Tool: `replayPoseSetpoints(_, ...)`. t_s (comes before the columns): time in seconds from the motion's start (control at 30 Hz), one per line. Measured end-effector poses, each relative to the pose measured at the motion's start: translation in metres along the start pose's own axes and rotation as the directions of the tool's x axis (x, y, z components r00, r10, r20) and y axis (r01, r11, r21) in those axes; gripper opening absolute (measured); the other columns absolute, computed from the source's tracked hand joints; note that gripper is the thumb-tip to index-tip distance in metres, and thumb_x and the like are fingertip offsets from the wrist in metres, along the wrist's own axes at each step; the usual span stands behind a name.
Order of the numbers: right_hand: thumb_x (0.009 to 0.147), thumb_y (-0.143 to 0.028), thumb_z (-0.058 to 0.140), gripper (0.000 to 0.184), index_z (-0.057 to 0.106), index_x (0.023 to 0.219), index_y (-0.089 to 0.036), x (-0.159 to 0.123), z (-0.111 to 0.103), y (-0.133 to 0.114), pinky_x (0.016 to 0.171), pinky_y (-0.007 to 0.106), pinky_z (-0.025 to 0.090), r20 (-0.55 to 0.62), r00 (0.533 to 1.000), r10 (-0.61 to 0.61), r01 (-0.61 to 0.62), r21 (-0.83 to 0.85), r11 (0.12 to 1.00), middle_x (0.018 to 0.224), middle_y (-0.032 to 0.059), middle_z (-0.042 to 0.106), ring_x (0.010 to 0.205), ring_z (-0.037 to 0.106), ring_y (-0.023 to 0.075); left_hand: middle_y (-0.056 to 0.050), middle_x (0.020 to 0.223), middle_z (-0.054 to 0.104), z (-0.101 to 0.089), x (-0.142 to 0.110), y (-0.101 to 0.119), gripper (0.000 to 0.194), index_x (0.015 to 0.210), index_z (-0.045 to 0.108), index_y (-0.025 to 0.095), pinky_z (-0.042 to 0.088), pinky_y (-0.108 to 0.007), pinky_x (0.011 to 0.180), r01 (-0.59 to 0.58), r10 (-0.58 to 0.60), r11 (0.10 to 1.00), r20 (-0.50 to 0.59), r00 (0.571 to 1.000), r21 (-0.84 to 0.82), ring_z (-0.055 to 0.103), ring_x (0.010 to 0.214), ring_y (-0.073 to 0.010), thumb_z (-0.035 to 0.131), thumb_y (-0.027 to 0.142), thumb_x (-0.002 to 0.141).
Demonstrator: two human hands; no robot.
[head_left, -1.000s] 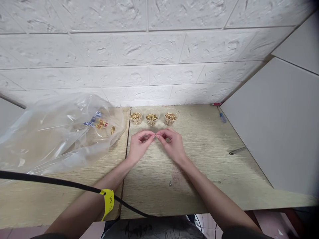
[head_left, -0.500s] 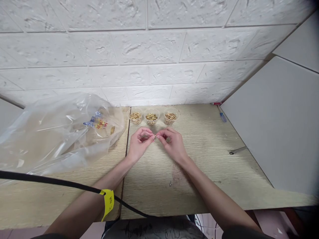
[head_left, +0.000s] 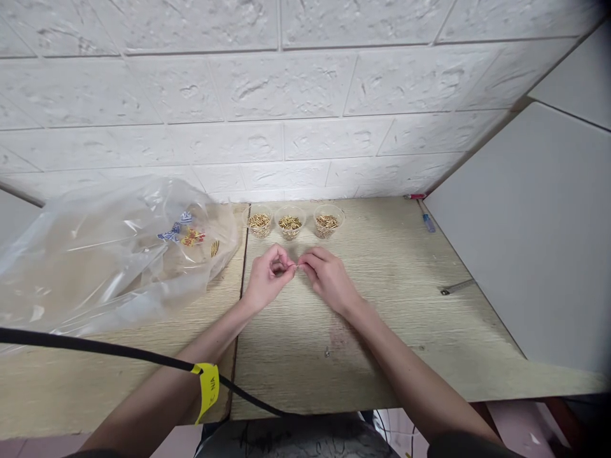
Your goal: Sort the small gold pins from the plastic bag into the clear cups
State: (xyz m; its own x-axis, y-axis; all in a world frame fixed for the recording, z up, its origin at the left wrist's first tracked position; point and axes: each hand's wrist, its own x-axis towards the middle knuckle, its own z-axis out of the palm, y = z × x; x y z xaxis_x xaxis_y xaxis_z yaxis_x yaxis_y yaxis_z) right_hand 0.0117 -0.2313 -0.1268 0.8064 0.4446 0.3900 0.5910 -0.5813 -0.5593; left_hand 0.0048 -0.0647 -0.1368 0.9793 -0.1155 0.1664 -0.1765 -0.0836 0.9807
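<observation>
Head view: small piece (head_left: 296, 266) pinched between fingertips of left hand (head_left: 268, 275) and right hand (head_left: 328, 275); three cups (head_left: 290, 224) of brass-coloured pieces stand beyond.

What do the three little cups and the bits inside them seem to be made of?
The cups look like thin, glossy clear plastic: their contents show through the walls. The small pieces look like shiny, smooth metal, perhaps brass or gold-plated, judging by their yellow glint.

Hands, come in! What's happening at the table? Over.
Left hand and right hand fingertip to fingertip, tiny piece between. Three cups of gold pieces just beyond. Nothing blocking the hands. Over.
</observation>
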Motion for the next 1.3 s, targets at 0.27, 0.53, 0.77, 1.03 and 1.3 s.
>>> replayPoseSetpoints(0.27,0.092,-0.025,0.054,0.016,0.064,0.081,-0.019,0.000,0.006,-0.007,0.065,0.028,0.042,-0.097,0.977,0.192,-0.159,0.280,0.947,0.078,0.0049,0.063,0.068,0.057,0.0175,0.002,0.069,0.057,-0.002,0.002,0.006,0.035,0.074,0.041,0.018,0.048,-0.021,0.058,0.001,-0.004,0.992,-0.020,1.000,-0.123,0.056,0.060,-0.0089,0.074,0.032,0.073)
replayPoseSetpoints(0.53,0.083,-0.036,0.063,0.019,0.069,0.078,-0.018,0.006,0.004,-0.007,0.063,0.028,0.041,-0.065,0.925,0.375,-0.293,0.506,0.811,0.076,0.0043,0.065,0.068,0.055,0.0163,0.001,0.070,0.061,0.001,0.007,0.004,0.021,0.081,0.057,0.016,0.047,-0.020,0.059,-0.007,0.002,0.998,-0.067,0.998,-0.069,0.056,0.060,-0.0090,0.073,0.029,0.073)
replayPoseSetpoints(0.77,0.060,-0.050,0.081,0.037,0.070,0.067,-0.016,0.011,0.004,-0.008,0.055,0.025,0.036,0.166,0.818,0.551,-0.431,0.810,0.397,0.058,-0.0015,0.058,0.055,0.045,0.0097,-0.005,0.083,0.068,0.003,0.002,0.005,0.015,0.092,0.075,0.019,0.050,-0.022,0.061,-0.193,0.206,0.969,-0.070,0.976,0.155,0.062,0.069,-0.0122,0.067,0.025,0.081)
replayPoseSetpoints(1.03,0.049,-0.041,0.089,0.033,0.074,0.066,-0.016,0.012,0.006,-0.012,0.052,0.024,0.038,0.273,0.769,0.578,-0.436,0.885,0.161,0.058,0.0000,0.061,0.055,0.048,0.0089,-0.004,0.079,0.070,0.001,-0.001,0.008,0.013,0.086,0.075,0.018,0.050,-0.021,0.057,-0.170,0.178,0.980,-0.082,0.981,0.102,0.063,0.061,-0.0114,0.069,0.029,0.081)
replayPoseSetpoints(1.3,0.080,-0.035,0.072,0.016,0.076,0.089,-0.023,0.004,-0.068,-0.048,0.075,0.036,0.052,-0.077,0.867,0.492,-0.248,0.790,0.560,0.081,0.0041,0.070,0.072,0.063,0.0154,-0.002,0.078,0.069,-0.045,0.000,0.051,0.016,0.086,0.071,0.017,0.053,-0.023,0.062,-0.184,0.149,0.983,-0.466,0.872,-0.029,0.059,0.059,-0.0093,0.070,0.033,0.081)
